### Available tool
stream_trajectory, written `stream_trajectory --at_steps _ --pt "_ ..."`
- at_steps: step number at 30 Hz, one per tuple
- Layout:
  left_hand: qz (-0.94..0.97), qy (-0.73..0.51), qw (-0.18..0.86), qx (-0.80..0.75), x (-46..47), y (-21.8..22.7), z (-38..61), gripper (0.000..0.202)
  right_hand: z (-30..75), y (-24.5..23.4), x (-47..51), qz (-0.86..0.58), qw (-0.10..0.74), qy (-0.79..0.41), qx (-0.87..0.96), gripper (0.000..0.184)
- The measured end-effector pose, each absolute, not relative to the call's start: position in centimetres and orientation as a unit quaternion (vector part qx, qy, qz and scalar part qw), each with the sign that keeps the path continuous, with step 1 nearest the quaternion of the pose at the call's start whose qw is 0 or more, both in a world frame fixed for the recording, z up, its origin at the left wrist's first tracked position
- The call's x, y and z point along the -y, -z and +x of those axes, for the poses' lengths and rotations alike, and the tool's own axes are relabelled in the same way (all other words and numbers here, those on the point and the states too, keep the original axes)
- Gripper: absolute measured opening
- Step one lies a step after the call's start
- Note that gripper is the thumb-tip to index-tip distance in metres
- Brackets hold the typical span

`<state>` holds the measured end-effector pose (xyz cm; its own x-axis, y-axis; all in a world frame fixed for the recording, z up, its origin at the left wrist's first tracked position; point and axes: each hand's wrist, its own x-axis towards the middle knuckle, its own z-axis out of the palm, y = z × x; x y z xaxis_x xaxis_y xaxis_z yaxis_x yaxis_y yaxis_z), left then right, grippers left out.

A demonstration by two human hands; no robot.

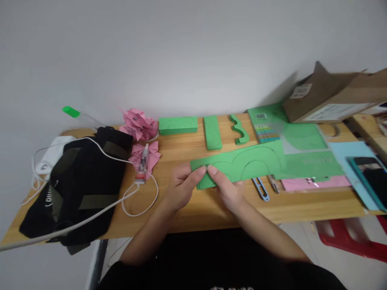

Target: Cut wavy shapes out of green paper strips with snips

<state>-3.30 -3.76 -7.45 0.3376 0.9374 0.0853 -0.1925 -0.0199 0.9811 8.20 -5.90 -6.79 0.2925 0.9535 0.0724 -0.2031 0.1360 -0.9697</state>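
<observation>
Both hands grip the left end of a long folded strip of green paper [252,162] with curved pencil outlines drawn on it. The thumb of my left hand [183,184] presses on top near the edge, its fingers underneath. Beside it, my right hand [228,191] pinches the same strip, thumb tip almost touching the other thumb. Layers of paper show along the strip's lower left edge. Behind it lie a folded green paper stack [178,125], a smaller upright stack [213,133] with outlines, and a wavy cut green piece [239,129]. A blue utility knife [261,189] rests just right of my right hand.
On the left are a black bag [90,181], white cables, pink paper flowers [139,124] and a glue tube [142,165]. A green paper packet [305,135], a cardboard box [335,94] and a phone [370,173] occupy the right side. A red stool [347,239] stands below.
</observation>
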Motion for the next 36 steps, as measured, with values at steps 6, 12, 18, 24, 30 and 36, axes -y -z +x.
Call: stream_trajectory --at_steps 6,12,18,24,30,36 --pt "0.536 -0.483 0.587 -0.367 3.6 6.9 -4.2 0.051 9.1 7.2 6.0 -0.486 0.699 -0.377 0.365 0.027" --pt "0.515 -0.523 0.554 -0.393 3.0 5.9 -5.3 0.053 11.7 6.9 6.0 -0.480 0.712 -0.349 0.374 0.032" --pt "0.486 -0.553 0.552 -0.392 2.4 5.7 -6.5 0.047 14.4 6.3 6.5 -0.458 0.672 -0.383 0.438 0.046" --pt "0.451 -0.568 0.568 -0.388 1.5 6.2 -7.1 0.040 15.2 6.1 6.3 -0.436 0.634 -0.448 0.455 0.040" --pt "0.466 -0.555 0.596 -0.346 2.1 7.3 -4.6 0.058 14.1 6.9 6.1 -0.446 0.677 -0.414 0.414 0.037" --pt "0.452 -0.521 0.632 -0.351 4.2 7.8 0.4 0.044 12.2 6.8 6.5 -0.460 0.683 -0.369 0.432 0.036"
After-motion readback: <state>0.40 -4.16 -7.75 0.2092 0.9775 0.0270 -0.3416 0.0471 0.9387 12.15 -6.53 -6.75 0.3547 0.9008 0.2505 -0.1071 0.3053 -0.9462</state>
